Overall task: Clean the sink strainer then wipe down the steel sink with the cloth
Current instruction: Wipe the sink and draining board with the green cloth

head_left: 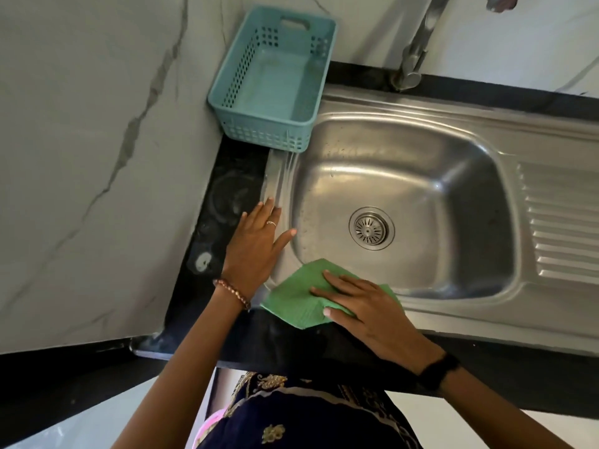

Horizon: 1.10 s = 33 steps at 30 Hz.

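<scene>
The right hand [366,306] presses flat, fingers straight, on the green cloth [301,299] at the steel sink's [453,102] near-left rim corner, apparently wiping, while the open left hand [256,241] braces on the left rim, strainer [371,229] seated mid-basin.

A home kitchen — steel sink [405,196], tap [418,47], marble-look wall [97,124], dark counter [227,196].

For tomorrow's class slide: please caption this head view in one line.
Right hand presses green cloth on steel sink front rim; left hand rests flat on left rim.
</scene>
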Tool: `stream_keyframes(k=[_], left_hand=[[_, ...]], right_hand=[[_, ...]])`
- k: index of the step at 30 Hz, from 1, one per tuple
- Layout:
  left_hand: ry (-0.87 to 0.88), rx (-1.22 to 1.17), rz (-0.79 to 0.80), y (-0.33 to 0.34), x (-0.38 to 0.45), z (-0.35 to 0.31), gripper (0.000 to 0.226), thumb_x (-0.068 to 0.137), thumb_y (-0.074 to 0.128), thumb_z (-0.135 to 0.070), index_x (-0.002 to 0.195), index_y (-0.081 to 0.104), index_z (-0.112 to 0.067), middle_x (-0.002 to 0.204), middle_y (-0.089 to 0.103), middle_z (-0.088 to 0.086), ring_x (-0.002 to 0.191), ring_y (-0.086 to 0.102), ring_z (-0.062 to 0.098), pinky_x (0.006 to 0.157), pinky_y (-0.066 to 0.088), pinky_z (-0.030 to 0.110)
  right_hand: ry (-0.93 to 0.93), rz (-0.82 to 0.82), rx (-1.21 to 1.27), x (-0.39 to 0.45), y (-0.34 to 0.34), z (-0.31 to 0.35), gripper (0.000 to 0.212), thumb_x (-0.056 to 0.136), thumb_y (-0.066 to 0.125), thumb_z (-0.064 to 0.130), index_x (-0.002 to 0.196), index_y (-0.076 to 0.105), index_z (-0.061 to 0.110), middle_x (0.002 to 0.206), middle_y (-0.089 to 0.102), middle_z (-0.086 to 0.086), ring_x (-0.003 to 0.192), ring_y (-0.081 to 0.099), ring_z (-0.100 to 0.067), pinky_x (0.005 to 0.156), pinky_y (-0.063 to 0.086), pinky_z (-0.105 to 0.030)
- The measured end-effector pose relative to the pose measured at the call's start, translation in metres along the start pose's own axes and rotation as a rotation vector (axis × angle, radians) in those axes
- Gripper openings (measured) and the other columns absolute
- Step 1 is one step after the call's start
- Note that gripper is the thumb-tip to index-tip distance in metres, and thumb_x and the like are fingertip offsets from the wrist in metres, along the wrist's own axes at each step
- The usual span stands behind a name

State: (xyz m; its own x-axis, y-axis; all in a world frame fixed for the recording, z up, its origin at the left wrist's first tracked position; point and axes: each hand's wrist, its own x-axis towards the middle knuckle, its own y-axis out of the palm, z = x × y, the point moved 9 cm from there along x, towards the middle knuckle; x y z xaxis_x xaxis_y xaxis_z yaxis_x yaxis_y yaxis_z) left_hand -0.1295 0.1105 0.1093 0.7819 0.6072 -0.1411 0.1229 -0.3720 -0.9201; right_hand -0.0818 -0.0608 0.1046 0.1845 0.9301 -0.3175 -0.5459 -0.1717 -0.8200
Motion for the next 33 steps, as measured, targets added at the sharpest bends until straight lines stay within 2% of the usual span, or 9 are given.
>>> stream_keyframes(k=[6, 10, 13, 17, 20, 23, 27, 31, 33], left_hand=[[-0.002, -0.171, 0.008, -0.008, 0.000, 0.003, 0.061, 0.094, 0.035, -0.048, 0.145, 0.023, -0.017, 0.154, 0.026, 0.002, 0.143, 0.022, 0.014, 0.118, 0.018, 0.037], [-0.011, -0.319, 0.031, -0.014, 0.002, 0.001, 0.060, 0.095, 0.034, -0.044, 0.146, 0.024, -0.015, 0.153, 0.030, 0.004, 0.141, 0.028, 0.015, 0.116, 0.025, 0.041], [-0.076, -0.290, -0.004, -0.014, 0.004, 0.001, 0.065, 0.094, 0.034, -0.048, 0.148, 0.014, -0.020, 0.157, 0.019, 0.003, 0.141, 0.026, 0.017, 0.116, 0.025, 0.042], [-0.120, -0.224, 0.022, -0.004, 0.007, 0.003, 0.066, 0.094, 0.029, -0.050, 0.148, 0.007, -0.019, 0.159, 0.006, 0.000, 0.145, 0.008, 0.013, 0.119, 0.007, 0.038], [-0.090, -0.277, -0.033, -0.015, 0.013, -0.001, 0.064, 0.095, 0.032, -0.045, 0.148, 0.008, -0.019, 0.159, 0.007, 0.000, 0.145, 0.002, 0.011, 0.117, -0.001, 0.035], [0.007, -0.211, -0.191, -0.042, 0.028, -0.014, 0.063, 0.096, 0.035, -0.038, 0.147, 0.005, -0.020, 0.156, -0.004, -0.004, 0.142, -0.009, 0.007, 0.116, -0.006, 0.033], [0.110, 0.019, -0.299, -0.071, 0.062, -0.037, 0.069, 0.094, 0.044, -0.030, 0.147, 0.003, -0.018, 0.158, 0.001, 0.003, 0.140, -0.013, 0.012, 0.116, -0.006, 0.037], [0.082, 0.199, -0.236, -0.081, 0.106, -0.042, 0.060, 0.092, 0.049, -0.026, 0.146, 0.022, -0.020, 0.155, 0.024, 0.004, 0.145, 0.012, 0.020, 0.118, -0.002, 0.042], [0.080, 0.170, -0.264, -0.097, 0.120, -0.042, 0.037, 0.090, 0.049, -0.013, 0.127, 0.051, -0.019, 0.130, 0.057, 0.007, 0.125, 0.046, 0.024, 0.111, 0.022, 0.038]], right_hand=[[0.029, -0.069, -0.026, 0.052, 0.004, 0.028, 0.050, 0.098, 0.032, 0.040, 0.147, 0.020, 0.033, 0.157, 0.023, -0.001, 0.129, 0.046, -0.022, 0.099, 0.042, -0.037], [0.207, -0.225, 0.184, 0.101, 0.005, 0.035, 0.047, 0.100, 0.030, 0.033, 0.145, 0.023, 0.026, 0.156, 0.024, -0.006, 0.093, 0.064, -0.029, 0.076, 0.053, -0.037], [0.285, -0.315, 0.418, 0.137, -0.012, 0.020, 0.048, 0.100, 0.032, 0.026, 0.147, 0.021, 0.023, 0.156, 0.022, -0.011, 0.109, 0.059, -0.036, 0.086, 0.049, -0.040], [0.307, -0.326, 0.482, 0.174, -0.046, -0.003, 0.051, 0.101, 0.032, 0.023, 0.149, 0.015, 0.025, 0.159, 0.005, -0.012, 0.132, 0.040, -0.034, 0.099, 0.039, -0.037], [0.192, -0.329, 0.481, 0.157, -0.041, 0.010, 0.050, 0.101, 0.033, 0.021, 0.148, 0.017, 0.025, 0.159, 0.008, -0.011, 0.131, 0.043, -0.033, 0.102, 0.040, -0.038], [0.104, -0.248, 0.452, 0.119, -0.009, 0.024, 0.048, 0.100, 0.035, 0.027, 0.146, 0.021, 0.031, 0.150, 0.036, -0.009, 0.108, 0.062, -0.027, 0.093, 0.051, -0.036], [0.121, -0.209, 0.384, 0.101, 0.012, 0.027, 0.048, 0.099, 0.037, 0.027, 0.145, 0.027, 0.029, 0.160, 0.004, 0.004, 0.104, 0.063, -0.022, 0.087, 0.053, -0.030], [0.136, -0.276, 0.477, 0.112, 0.004, 0.027, 0.051, 0.100, 0.035, 0.027, 0.147, 0.016, 0.031, 0.159, -0.004, 0.001, 0.125, 0.051, -0.018, 0.095, 0.048, -0.023], [0.139, -0.308, 0.551, 0.125, -0.002, 0.021, 0.052, 0.100, 0.036, 0.025, 0.147, 0.014, 0.031, 0.159, -0.006, 0.002, 0.134, 0.040, -0.015, 0.096, 0.040, -0.011]])
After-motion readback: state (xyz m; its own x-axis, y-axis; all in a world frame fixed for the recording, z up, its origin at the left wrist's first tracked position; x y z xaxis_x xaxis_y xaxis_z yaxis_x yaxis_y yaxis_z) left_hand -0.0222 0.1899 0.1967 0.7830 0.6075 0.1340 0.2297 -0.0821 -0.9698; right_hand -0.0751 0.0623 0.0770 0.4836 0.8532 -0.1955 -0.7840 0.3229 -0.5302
